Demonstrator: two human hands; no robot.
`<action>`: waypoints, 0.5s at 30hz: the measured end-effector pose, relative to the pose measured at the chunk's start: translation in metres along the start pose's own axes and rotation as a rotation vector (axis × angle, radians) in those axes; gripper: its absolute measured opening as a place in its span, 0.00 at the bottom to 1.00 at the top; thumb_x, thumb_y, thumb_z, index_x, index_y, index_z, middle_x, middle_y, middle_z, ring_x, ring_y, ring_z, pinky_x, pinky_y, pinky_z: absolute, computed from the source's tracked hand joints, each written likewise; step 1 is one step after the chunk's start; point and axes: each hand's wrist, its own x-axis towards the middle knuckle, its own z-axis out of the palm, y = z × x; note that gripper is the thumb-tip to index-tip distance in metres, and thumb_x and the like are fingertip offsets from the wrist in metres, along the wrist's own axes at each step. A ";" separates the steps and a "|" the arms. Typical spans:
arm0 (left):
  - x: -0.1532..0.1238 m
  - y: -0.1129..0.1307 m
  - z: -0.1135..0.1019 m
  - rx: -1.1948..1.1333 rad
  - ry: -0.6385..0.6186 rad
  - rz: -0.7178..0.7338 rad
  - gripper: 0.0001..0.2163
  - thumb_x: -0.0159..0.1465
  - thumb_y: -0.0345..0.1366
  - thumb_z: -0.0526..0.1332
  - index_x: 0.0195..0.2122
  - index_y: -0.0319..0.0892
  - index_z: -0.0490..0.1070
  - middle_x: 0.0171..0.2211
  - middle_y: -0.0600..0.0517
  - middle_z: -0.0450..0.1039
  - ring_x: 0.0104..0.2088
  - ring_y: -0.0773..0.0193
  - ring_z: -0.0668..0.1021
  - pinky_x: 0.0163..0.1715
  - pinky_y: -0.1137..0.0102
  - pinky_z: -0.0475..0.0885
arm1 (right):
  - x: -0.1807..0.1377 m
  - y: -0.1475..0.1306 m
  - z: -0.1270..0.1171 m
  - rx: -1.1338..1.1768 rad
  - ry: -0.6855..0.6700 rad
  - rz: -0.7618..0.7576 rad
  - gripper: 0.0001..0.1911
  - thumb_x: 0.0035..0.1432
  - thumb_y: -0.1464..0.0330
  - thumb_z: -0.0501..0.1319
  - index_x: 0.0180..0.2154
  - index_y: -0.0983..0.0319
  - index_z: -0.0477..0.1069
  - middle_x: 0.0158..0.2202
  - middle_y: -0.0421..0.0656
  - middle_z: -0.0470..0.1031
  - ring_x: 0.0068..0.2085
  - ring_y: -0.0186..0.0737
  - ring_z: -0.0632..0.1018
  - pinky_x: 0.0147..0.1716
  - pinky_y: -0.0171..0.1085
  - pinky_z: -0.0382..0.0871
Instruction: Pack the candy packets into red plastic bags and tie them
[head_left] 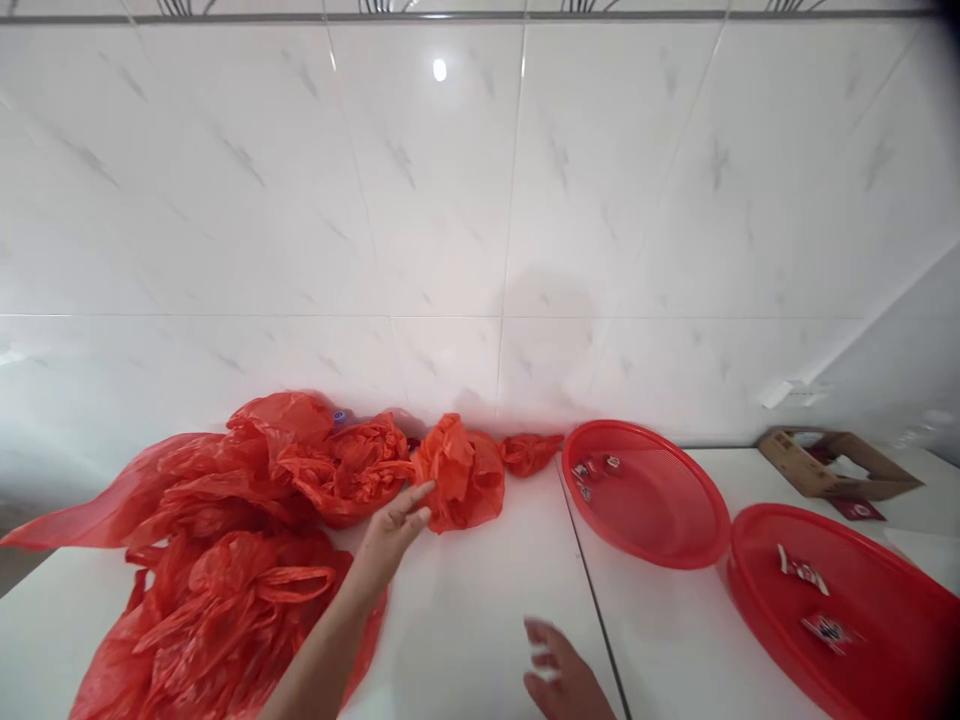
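My left hand (394, 532) reaches forward with its fingers apart, at the edge of a crumpled red plastic bag (480, 485). Whether the fingertips touch that bag, I cannot tell. Low in the view, my right hand (562, 675) hovers over the white table (465, 620), thumb and fingers apart and nothing between them. To the left of my left hand lies a large heap of red plastic bags (225, 600). Behind it sits a bundle of crumpled red bags (360, 465). A small knotted red bag (529, 453) lies by the wall.
Two red plastic baskets, one farther back (652, 500) and one nearer (885, 600), stand on the right, with a few small packets inside. An open cardboard box (840, 462) is at the back right. A tiled wall (450, 230) bounds the table.
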 end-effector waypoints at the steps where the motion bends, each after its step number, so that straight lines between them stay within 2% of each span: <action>1: -0.017 -0.001 0.012 -0.015 -0.061 -0.035 0.24 0.56 0.48 0.65 0.52 0.45 0.74 0.55 0.48 0.72 0.58 0.51 0.69 0.57 0.59 0.62 | 0.002 -0.010 0.000 0.083 0.049 -0.055 0.31 0.52 0.66 0.65 0.58 0.52 0.62 0.59 0.46 0.66 0.53 0.45 0.73 0.49 0.41 0.68; 4: -0.062 -0.008 0.051 -0.110 -0.230 -0.151 0.20 0.57 0.47 0.65 0.49 0.45 0.75 0.44 0.49 0.78 0.45 0.56 0.75 0.47 0.63 0.68 | 0.008 -0.041 -0.001 0.397 0.171 -0.169 0.44 0.45 0.66 0.70 0.61 0.50 0.54 0.64 0.46 0.58 0.59 0.48 0.68 0.54 0.45 0.64; 6: -0.086 -0.016 0.074 -0.213 -0.318 -0.226 0.16 0.57 0.45 0.66 0.43 0.43 0.77 0.32 0.51 0.77 0.33 0.63 0.75 0.36 0.68 0.69 | 0.012 -0.055 -0.001 0.649 0.133 -0.177 0.37 0.47 0.63 0.69 0.58 0.53 0.59 0.57 0.47 0.69 0.54 0.46 0.73 0.51 0.45 0.67; 8: -0.101 -0.025 0.089 -0.324 -0.348 -0.294 0.11 0.54 0.42 0.69 0.33 0.41 0.75 0.21 0.56 0.71 0.23 0.69 0.70 0.26 0.73 0.65 | 0.015 -0.057 -0.004 0.822 0.077 -0.106 0.24 0.47 0.62 0.69 0.46 0.59 0.69 0.43 0.45 0.77 0.44 0.44 0.77 0.45 0.42 0.70; 9: -0.105 -0.029 0.092 -0.374 -0.330 -0.319 0.11 0.52 0.41 0.71 0.28 0.41 0.72 0.18 0.58 0.67 0.20 0.71 0.67 0.23 0.74 0.62 | 0.017 -0.054 -0.008 0.874 0.061 -0.068 0.19 0.45 0.63 0.69 0.40 0.61 0.71 0.37 0.44 0.78 0.39 0.43 0.78 0.41 0.40 0.71; 11: -0.107 -0.034 0.091 -0.458 -0.221 -0.349 0.15 0.49 0.39 0.73 0.23 0.41 0.65 0.16 0.59 0.65 0.18 0.73 0.65 0.20 0.76 0.59 | 0.018 -0.043 -0.021 0.937 0.088 -0.016 0.16 0.40 0.66 0.71 0.33 0.62 0.72 0.31 0.42 0.78 0.33 0.41 0.78 0.34 0.37 0.71; 13: -0.103 -0.033 0.081 -0.534 -0.060 -0.353 0.17 0.47 0.37 0.74 0.24 0.42 0.63 0.18 0.60 0.66 0.19 0.73 0.67 0.21 0.77 0.62 | 0.018 -0.029 -0.040 1.002 0.163 -0.009 0.18 0.38 0.66 0.72 0.35 0.62 0.73 0.31 0.42 0.80 0.33 0.41 0.79 0.34 0.36 0.72; 15: -0.097 -0.030 0.069 -0.598 0.085 -0.365 0.16 0.45 0.34 0.74 0.26 0.42 0.65 0.21 0.60 0.68 0.21 0.73 0.69 0.23 0.77 0.67 | 0.019 -0.017 -0.062 1.070 0.226 -0.011 0.20 0.40 0.63 0.72 0.37 0.62 0.75 0.35 0.44 0.81 0.37 0.43 0.80 0.37 0.38 0.73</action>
